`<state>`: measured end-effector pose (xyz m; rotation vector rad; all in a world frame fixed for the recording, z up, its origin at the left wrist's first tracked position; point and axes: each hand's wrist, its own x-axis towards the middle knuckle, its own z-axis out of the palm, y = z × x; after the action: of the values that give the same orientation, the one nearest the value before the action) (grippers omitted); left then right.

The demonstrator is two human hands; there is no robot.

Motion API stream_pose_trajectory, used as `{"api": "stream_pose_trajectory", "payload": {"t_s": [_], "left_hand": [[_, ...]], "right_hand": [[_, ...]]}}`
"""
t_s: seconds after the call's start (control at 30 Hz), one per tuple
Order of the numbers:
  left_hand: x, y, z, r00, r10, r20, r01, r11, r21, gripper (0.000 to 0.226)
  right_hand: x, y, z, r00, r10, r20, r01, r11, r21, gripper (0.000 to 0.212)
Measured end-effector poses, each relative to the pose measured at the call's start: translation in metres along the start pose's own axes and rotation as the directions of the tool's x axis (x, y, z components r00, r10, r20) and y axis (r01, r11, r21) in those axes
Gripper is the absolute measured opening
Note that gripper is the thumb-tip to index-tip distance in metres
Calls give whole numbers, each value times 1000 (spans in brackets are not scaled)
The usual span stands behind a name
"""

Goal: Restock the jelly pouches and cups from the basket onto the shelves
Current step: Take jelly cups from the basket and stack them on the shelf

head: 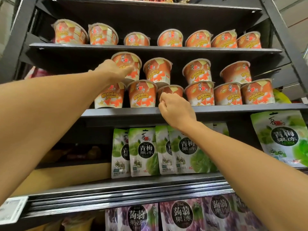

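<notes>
Left hand [112, 70] grips upper cup [131, 64], thumb across its front. Right hand [176, 110] fingers curled against recessed cup [172, 90]; grip indeterminate.

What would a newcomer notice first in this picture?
The orange-and-white plastic jelly cups stacked two high on the dark middle shelf stand out first. The left hand grips an upper cup while the right hand, fingers curled, sits before a set-back lower cup. Green printed jelly pouches stand on the shelf below.

Both forearms, left hand [115, 70] and right hand [176, 110] are bare.
</notes>
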<state>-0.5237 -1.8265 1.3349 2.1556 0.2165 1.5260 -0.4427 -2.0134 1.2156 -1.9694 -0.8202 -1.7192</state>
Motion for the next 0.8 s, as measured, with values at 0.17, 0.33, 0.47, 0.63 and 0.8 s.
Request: {"api": "stream_pose_trajectory", "payload": {"t_s": [0.17,0.33,0.47,0.63,0.8], "left_hand": [[-2,-5,6,995,20,-99,-2,984,178,79],[-25,-13,15,911,162,-379,-122,984,127,59],[-57,-34,11,829,307,-468,-321,946,51,36],[-112,-61,8,832,425,-356,-481,873,-84,18],[-185,-97,5,883,456,-107,-468,853,-231,22]], "right_hand": [[-1,-1,-2,1000,2,17,-2,1000,-20,17],[0,-5,-6,997,-2,72,8,996,-91,20],[-1,-10,-11,990,67,127,-47,987,-154,28],[-26,-18,-11,992,113,54,-104,984,-146,33],[-77,-32,-25,970,151,192,-146,988,-41,53]]}}
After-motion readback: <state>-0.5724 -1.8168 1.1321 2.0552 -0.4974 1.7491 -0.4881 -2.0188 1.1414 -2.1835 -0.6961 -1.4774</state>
